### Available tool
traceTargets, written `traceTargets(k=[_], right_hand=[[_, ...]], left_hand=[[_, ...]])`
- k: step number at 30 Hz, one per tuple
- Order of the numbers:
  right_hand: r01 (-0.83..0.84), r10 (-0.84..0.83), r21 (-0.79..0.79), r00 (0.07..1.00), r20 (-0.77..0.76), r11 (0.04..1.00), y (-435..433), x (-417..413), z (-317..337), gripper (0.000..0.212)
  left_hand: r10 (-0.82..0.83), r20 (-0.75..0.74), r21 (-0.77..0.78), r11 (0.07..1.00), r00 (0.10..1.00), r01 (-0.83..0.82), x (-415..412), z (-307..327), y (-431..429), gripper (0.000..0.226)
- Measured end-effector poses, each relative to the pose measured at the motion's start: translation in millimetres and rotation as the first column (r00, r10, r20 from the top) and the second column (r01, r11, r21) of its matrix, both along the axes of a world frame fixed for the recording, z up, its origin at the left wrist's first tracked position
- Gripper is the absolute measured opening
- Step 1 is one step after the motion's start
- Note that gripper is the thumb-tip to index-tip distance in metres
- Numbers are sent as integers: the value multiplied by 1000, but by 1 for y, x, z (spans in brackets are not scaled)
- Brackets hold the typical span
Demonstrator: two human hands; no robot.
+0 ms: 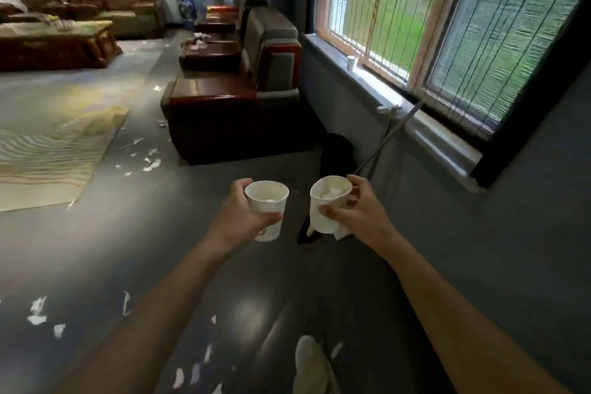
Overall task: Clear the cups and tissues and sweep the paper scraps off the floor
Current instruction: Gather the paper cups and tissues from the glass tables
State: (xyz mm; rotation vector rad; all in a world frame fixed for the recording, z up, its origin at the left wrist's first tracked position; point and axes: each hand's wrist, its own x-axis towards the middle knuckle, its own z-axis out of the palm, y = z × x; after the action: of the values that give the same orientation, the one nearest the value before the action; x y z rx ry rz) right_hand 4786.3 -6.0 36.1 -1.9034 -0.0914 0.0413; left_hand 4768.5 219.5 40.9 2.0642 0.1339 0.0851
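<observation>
Left hand (236, 216) grips left cup (267, 203), right hand (364, 213) grips right cup (324, 224); apparent bin (337, 153) sits at 12 o'clock, nearer right hand.

I see a dark glossy floor (198, 259) with a pale rug (48, 150) at left. Brown armchairs (224, 112) line the right side toward a far blue-and-white vase (185, 5). A sofa (108, 6) and coffee table (54, 41) sit far left. Green daylight comes through the right window (447, 19).
</observation>
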Motion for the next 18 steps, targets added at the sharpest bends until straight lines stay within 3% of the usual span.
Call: traceTargets(k=[11, 15, 18], right_hand=[[9, -9, -1, 996, -87, 1000, 53, 384, 1, 87], [88, -85, 17, 986, -142, 996, 64, 479, -32, 89], [235, -229, 9, 955, -189, 972, 71, 568, -69, 87]], left_hand=[[3, 22, 114, 993, 1000, -5, 373, 11, 51, 81], [-46, -17, 140, 989, 999, 48, 497, -14, 64, 83], [-173, -46, 151, 972, 984, 178, 618, -41, 71, 83]])
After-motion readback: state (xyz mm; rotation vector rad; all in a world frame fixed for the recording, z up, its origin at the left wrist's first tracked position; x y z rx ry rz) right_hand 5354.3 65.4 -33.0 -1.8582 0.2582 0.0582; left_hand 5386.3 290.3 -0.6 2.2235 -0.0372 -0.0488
